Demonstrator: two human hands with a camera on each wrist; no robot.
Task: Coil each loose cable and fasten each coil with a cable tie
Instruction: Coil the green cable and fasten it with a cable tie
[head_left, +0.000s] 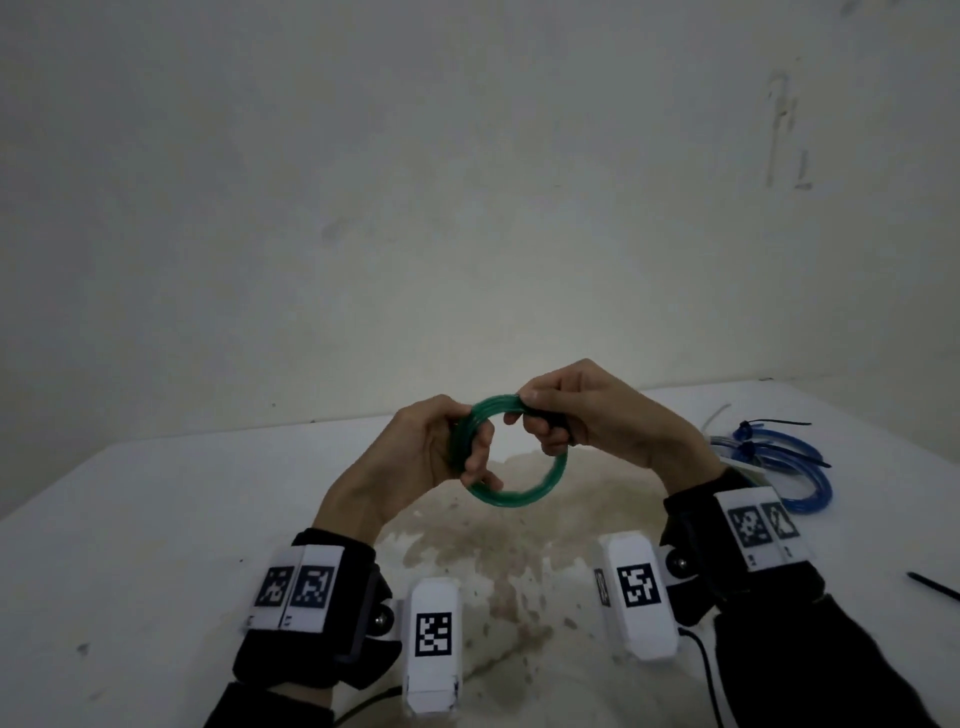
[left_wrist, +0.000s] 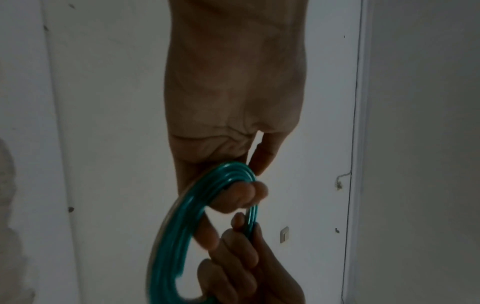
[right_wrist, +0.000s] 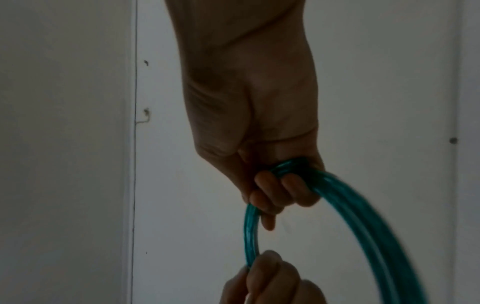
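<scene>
**Green cable coil held in both hands above the table**

Gripping opposite sides of a green cable coil (head_left: 511, 452), both hands were raised above a stained white table (head_left: 156, 519). The left hand (head_left: 431, 452) had its fingers curled round the coil's left side, the strands bunched in its grasp; the left wrist view showed several turns of the green cable coil (left_wrist: 179, 222) passing under its fingertips (left_wrist: 249, 195). The right hand (head_left: 587, 415) was closed round the coil's upper right part, and something dark showed within its grip, too unclear to name. In the right wrist view its fingers (right_wrist: 280, 191) wrapped the bundle, with one strand running down to the other hand.

Both wrists wore dark bands carrying white camera housings with black-and-white square markers. Near the table's right edge lay a loose black cable tie (head_left: 932, 586). Farther back on the right lay blue cable coils (head_left: 800, 483), fastened with black cable ties (head_left: 748, 428). Behind the table stood a pale, scuffed wall (head_left: 467, 182).
</scene>
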